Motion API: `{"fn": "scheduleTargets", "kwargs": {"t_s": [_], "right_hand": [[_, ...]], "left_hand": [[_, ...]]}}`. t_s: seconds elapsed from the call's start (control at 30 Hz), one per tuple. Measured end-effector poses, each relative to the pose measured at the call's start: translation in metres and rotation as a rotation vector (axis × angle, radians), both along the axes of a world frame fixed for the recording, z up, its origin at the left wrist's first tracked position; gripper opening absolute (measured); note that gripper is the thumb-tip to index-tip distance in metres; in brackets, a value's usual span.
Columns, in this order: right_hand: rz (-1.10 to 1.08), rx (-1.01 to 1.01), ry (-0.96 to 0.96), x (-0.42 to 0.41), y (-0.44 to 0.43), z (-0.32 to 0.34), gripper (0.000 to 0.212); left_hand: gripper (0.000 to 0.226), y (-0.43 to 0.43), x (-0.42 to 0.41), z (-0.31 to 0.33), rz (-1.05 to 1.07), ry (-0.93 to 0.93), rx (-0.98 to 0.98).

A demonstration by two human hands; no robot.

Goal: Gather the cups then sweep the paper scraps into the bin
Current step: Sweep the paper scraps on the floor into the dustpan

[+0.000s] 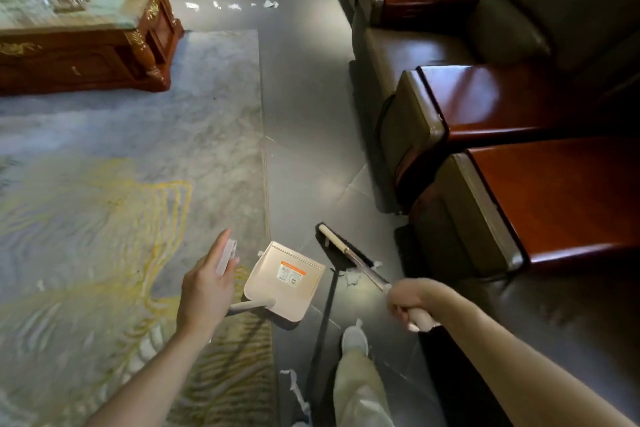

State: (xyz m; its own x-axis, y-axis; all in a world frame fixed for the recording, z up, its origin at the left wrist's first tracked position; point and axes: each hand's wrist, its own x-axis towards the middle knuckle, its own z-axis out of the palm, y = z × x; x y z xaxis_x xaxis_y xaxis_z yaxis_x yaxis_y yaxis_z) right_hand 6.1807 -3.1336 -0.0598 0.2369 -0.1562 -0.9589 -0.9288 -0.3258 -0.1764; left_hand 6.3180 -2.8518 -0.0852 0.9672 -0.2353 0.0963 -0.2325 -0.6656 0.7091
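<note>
Head view: a strip of bare tiled floor [304,115] runs open between the rug [138,149] edge and the sofas [433,122]. The far scraps [235,6] are small and blurred. The left hand [207,288] holds the dustpan [284,281] by its handle top. The right hand [408,302] is curled tight round the broom [341,246] handle. Its bristles touch paper scraps [351,277] just ahead of both hands, right of the dustpan.
</note>
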Motion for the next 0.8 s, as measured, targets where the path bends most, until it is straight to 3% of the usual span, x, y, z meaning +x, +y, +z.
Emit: {"fn": "scheduleTargets", "kwargs": {"t_s": [0.13,0.2,0.37,0.47,0.57,0.8], "right_hand": [[-0.508,0.236,0.014,-0.019,-0.008,0.043,0.012],[-0.579,0.25,-0.014,-0.031,-0.004,0.057,0.02],[-0.253,0.124,-0.03,-0.023,0.014,0.05,0.046],[0.125,-0.099,-0.161,-0.003,0.021,0.036,0.041],[0.317,-0.202,-0.192,0.022,0.024,0.017,0.033],[0.517,-0.215,-0.284,0.036,0.056,-0.04,0.03]], "left_hand": [[0.046,0.021,-0.024,0.004,0.004,-0.007,-0.022],[0.047,0.029,-0.032,0.008,-0.004,-0.032,-0.009],[0.048,0.045,-0.05,0.013,0.014,-0.086,0.001],[0.048,0.053,-0.06,0.014,0.079,-0.079,-0.016],[0.048,0.061,-0.071,0.016,0.133,-0.093,-0.016],[0.046,0.092,-0.111,0.017,0.266,-0.054,0.004]]}}
